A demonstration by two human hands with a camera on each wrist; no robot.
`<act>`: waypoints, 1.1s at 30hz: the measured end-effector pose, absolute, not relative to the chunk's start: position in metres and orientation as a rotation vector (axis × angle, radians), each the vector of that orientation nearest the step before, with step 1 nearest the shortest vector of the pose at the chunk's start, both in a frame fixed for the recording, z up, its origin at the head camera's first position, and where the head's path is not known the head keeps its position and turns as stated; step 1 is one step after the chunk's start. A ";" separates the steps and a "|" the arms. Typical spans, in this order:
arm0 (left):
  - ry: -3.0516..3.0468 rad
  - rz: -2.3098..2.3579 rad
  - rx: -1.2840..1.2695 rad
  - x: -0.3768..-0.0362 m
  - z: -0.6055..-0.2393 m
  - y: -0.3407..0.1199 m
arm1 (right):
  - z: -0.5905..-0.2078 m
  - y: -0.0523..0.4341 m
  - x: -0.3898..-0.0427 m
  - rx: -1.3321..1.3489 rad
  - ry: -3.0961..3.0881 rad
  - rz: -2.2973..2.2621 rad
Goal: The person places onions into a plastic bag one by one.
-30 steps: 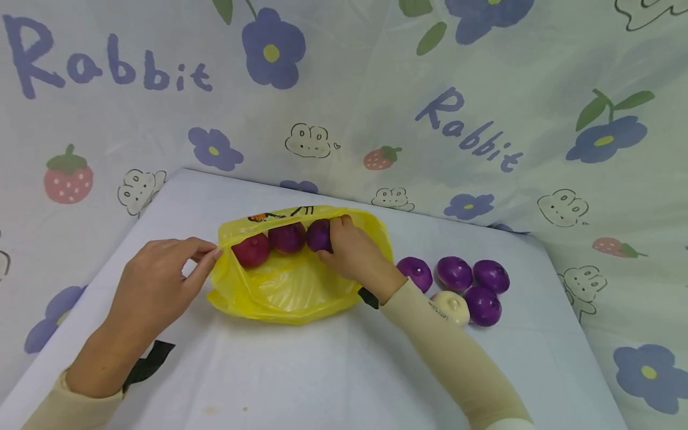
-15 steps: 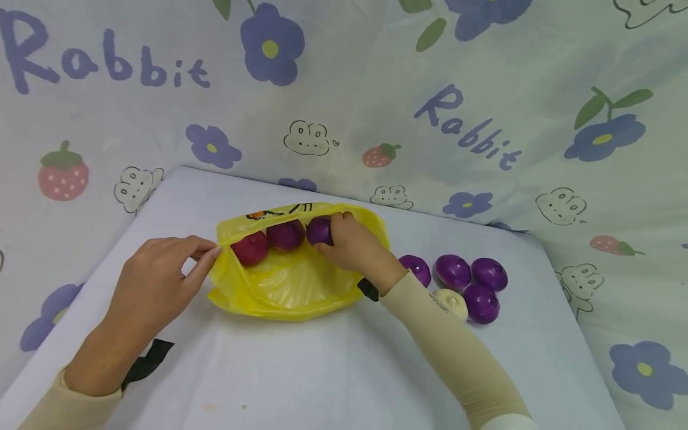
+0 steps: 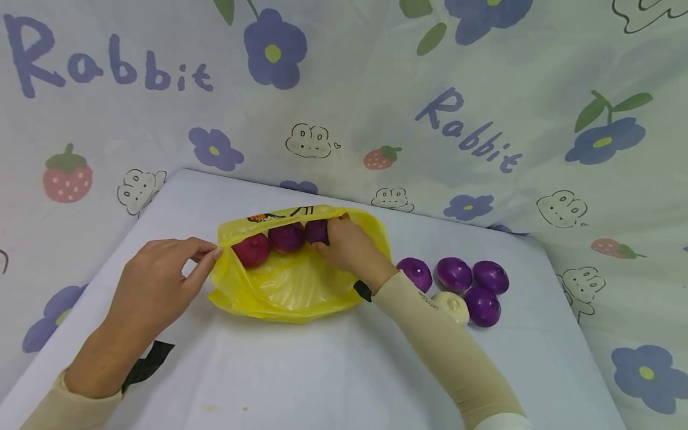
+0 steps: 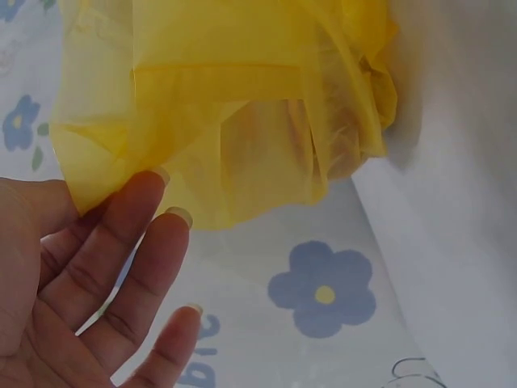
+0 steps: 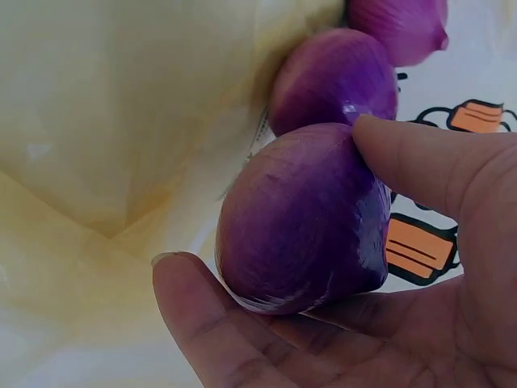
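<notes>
Glossy round onion [image 5: 303, 222] in crinkled bag [image 3: 285, 286]

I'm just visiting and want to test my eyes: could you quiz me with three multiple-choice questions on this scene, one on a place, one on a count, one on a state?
1. Where is the right hand?
A. Inside the bag
B. On the loose onions
C. Off the table

2. How many onions lie outside the bag, right of the right arm?
A. Two
B. Five
C. Eight

3. What is the left hand doing?
A. Lying flat on the table
B. Holding an onion
C. Pinching the bag's edge

Answers:
1 A, the hand reaches into the bag's mouth and has an onion in its grip.
2 B, four purple ones and a pale one show.
3 C, its fingertips hold the bag's edge up.
</notes>
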State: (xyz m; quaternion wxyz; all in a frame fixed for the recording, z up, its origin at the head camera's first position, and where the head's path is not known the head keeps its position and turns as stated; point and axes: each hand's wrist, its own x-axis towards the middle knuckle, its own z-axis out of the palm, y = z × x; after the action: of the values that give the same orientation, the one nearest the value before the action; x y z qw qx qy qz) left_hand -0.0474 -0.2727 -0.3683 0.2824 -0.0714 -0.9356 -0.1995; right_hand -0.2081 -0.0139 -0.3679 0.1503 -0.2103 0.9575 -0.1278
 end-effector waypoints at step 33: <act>-2.523 -0.529 -0.178 -0.050 -0.370 -0.274 | -0.395 -0.017 -0.221 -0.589 2.830 -0.458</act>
State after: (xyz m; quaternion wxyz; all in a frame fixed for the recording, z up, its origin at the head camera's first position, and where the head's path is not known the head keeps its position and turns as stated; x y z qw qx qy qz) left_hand -0.0497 -0.2737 -0.3698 0.2752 -0.0663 -0.9387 -0.1967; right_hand -0.2215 -0.0172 -0.3946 0.1074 -0.2001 0.9614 -0.1555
